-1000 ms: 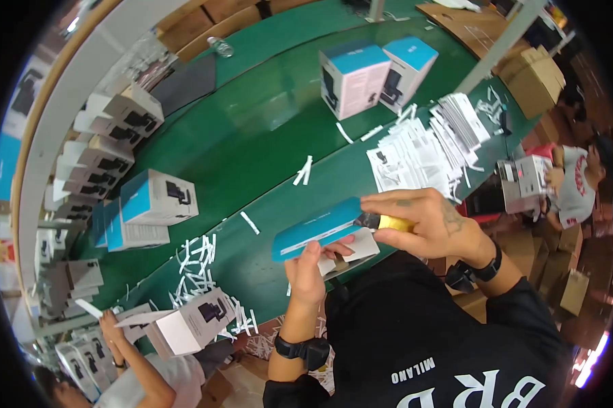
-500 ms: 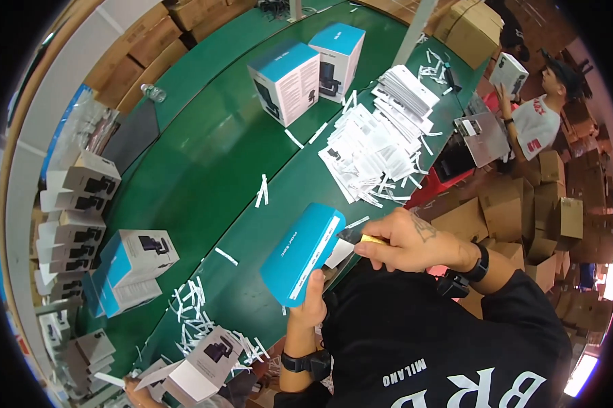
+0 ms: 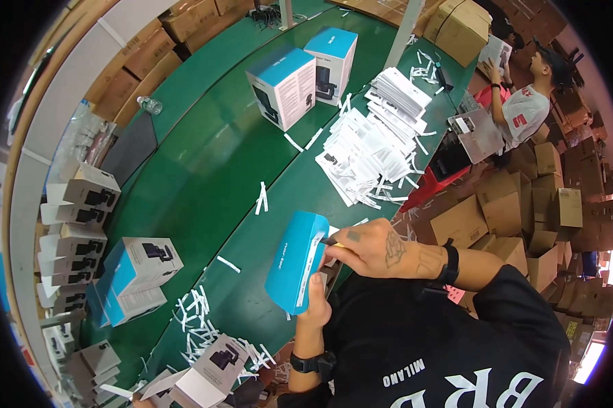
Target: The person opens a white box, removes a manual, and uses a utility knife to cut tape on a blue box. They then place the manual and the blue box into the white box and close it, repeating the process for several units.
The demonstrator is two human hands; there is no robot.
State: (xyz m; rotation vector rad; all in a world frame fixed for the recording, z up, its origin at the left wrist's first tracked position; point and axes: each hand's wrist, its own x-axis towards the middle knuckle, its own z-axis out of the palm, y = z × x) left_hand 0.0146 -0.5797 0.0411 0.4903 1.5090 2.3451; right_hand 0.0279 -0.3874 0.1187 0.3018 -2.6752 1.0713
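Note:
My left hand (image 3: 314, 309) grips a blue-topped carton (image 3: 291, 258) from the near side, thumb up against its edge, fingers hidden behind. A white strip (image 3: 308, 268) runs along the carton's right edge. My right hand (image 3: 374, 253) pinches a utility knife (image 3: 329, 241), its dark tip at the upper end of that strip and most of the handle covered by the fingers. The carton is held tilted over the near edge of the green table (image 3: 204, 163).
Stacked white leaflets (image 3: 361, 153) and scattered paper strips (image 3: 196, 319) lie on the table. Two blue-and-white boxes (image 3: 283, 92) stand at the far side. Open boxes (image 3: 140, 268) are at left. Another person (image 3: 524, 105) handles a box at far right; brown cartons (image 3: 510, 211) crowd the floor.
My right hand has moved left, bringing the knife tip onto the strip's upper end. The carton has turned a little more upright in my left hand. The other person's box has shifted.

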